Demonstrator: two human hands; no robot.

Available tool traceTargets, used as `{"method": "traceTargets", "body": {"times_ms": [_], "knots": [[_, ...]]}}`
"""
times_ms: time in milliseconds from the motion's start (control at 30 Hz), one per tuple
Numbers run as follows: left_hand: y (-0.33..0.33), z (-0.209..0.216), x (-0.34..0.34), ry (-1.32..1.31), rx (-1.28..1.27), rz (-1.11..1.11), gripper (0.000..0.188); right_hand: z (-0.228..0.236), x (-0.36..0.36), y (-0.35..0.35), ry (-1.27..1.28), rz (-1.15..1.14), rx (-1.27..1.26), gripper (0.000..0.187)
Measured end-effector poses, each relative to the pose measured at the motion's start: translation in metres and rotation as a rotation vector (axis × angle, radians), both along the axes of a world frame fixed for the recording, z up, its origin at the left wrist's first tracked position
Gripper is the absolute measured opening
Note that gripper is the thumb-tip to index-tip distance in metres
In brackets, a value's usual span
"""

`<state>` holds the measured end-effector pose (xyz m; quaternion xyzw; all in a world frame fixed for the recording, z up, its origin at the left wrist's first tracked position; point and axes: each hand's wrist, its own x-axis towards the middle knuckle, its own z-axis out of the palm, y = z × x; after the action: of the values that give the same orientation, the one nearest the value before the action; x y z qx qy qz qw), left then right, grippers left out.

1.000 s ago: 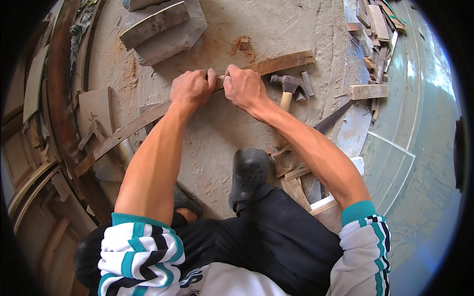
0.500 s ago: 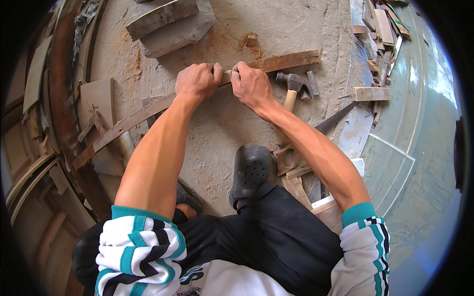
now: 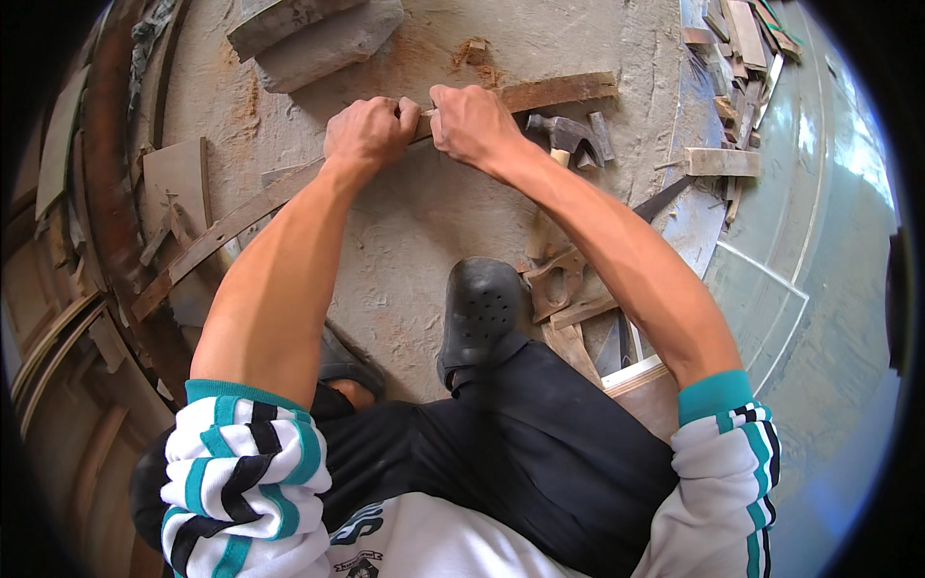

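A long, narrow wooden strip [image 3: 246,214] runs slantwise, its left end nearer me and its right end farther off. My left hand [image 3: 369,137] is closed over the strip near its middle. Close beside it, my right hand [image 3: 474,127] grips the strip too, thumb and fingers curled together. A small gap parts the two hands, and the fingertips are partly hidden. Right of my right hand lies a claw hammer [image 3: 568,133], its wooden handle partly behind my forearm. Under that forearm rests a handsaw with a wooden handle [image 3: 555,286]; the blade comes out on the far side.
Grey blocks [image 3: 328,43] stand at the far left of the rough floor. Boards and panels [image 3: 178,183] lean along the left. Wood scraps [image 3: 744,43] are heaped at the far right beside a glassy sheet [image 3: 809,241]. A short wood block [image 3: 723,162] lies near the saw tip.
The view has shifted slightly, so most things sit a little higher and further left. Both hands keep their hold on the strip, the right hand a bit more turned over it.
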<state>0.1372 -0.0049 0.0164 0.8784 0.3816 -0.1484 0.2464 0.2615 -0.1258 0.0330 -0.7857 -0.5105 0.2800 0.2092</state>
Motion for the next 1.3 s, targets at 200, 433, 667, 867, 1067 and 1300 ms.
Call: {"method": "traceTargets", "body": {"times_ms": [200, 433, 667, 867, 1067, 1300], "knots": [[-0.002, 0.001, 0.004, -0.016, 0.007, 0.003, 0.06, 0.001, -0.02, -0.04, -0.037, 0.034, -0.077, 0.009], [-0.003, 0.004, 0.001, 0.008, 0.015, 0.006, 0.06, -0.002, -0.019, -0.081, 0.08, -0.164, 0.007, 0.016], [-0.004, 0.0, 0.001, -0.028, 0.041, 0.02, 0.06, -0.013, -0.004, -0.032, 0.057, -0.236, 0.159, 0.022], [-0.001, 0.0, 0.002, 0.005, 0.001, 0.016, 0.06, -0.017, -0.008, -0.019, 0.068, -0.223, 0.167, 0.024], [-0.003, 0.003, 0.003, -0.003, 0.011, 0.01, 0.06, -0.02, -0.01, -0.015, -0.007, -0.189, 0.178, 0.019], [-0.003, 0.006, 0.002, -0.014, 0.024, 0.016, 0.059, -0.009, -0.011, -0.026, -0.032, -0.036, 0.128, 0.015]]}}
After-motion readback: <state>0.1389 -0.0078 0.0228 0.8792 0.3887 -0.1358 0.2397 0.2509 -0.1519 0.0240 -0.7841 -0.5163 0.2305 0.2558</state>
